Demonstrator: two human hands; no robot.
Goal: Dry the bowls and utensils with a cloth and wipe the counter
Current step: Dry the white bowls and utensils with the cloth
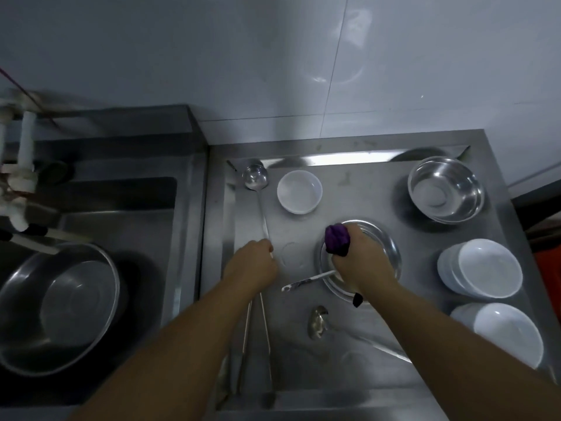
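Note:
My right hand (pixel 361 262) is shut on a bunched purple cloth (pixel 337 240) over a shallow steel bowl (pixel 391 247) in the middle of the steel counter (pixel 358 189). A utensil handle (pixel 306 281) sticks out of that bowl toward the left. My left hand (pixel 253 262) grips the long handle of a steel ladle (pixel 256 177) whose cup lies at the counter's back left. A second ladle (pixel 317 322) lies near the front. A white bowl (pixel 299 191) sits beside the first ladle's cup.
A deep steel bowl (pixel 446 189) stands at the back right. Two stacks of white bowls (pixel 482 268) (pixel 507 332) line the right edge. Long thin utensils (pixel 247 335) lie at the front left. A sink (pixel 127 208) on the left holds a large steel basin (pixel 60 308) under a tap (pixel 18 183).

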